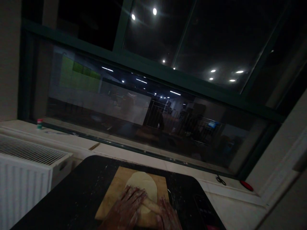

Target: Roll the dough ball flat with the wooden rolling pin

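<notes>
A pale, flattened sheet of dough lies on a wooden board. Across the dough's near part runs a light wooden rolling pin, tilted down to the right. My left hand, dusted with flour, rests over the pin's left end, its fingers reaching onto the dough. Over the other end is my right hand, also floury, with its fingers laid on the pin. Both palms hide the pin's ends and part of the near dough.
The board sits on a black table specked with flour. A dark phone-like object lies at the right. Scissors and a red oval object are on the windowsill. A small red-topped container stands left, above a white radiator.
</notes>
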Demonstrator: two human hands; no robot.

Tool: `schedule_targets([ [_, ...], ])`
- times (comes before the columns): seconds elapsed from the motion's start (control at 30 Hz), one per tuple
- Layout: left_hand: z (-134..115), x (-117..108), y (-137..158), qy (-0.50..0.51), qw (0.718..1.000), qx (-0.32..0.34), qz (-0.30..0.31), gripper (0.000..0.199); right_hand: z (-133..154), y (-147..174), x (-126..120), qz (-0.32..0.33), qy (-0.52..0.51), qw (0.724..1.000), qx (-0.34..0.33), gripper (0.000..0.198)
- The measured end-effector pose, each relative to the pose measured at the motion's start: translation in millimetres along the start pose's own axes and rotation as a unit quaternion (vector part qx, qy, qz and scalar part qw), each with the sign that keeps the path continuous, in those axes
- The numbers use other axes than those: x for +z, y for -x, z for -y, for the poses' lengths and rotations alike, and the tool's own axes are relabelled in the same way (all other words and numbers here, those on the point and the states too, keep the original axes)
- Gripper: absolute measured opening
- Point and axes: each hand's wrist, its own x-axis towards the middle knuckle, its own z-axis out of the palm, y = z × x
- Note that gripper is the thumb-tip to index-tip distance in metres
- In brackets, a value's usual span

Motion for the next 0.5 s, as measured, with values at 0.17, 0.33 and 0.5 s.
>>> schedule_targets([
  [0.17,1,16,-15,0.001,1.000,-0.020,-0.017,0.054,14,-45,-49,0.065,0.019,0.998,0.011,0.047],
  [0.33,17,40,-42,0.002,0.997,-0.076,0.013,0.043,7,-107,-61,0.126,0.036,0.991,0.020,0.050],
  [0.5,42,58,-64,0.007,0.989,-0.117,0.089,0.044,-4,-160,-40,0.153,0.018,0.987,-0.038,0.047],
])
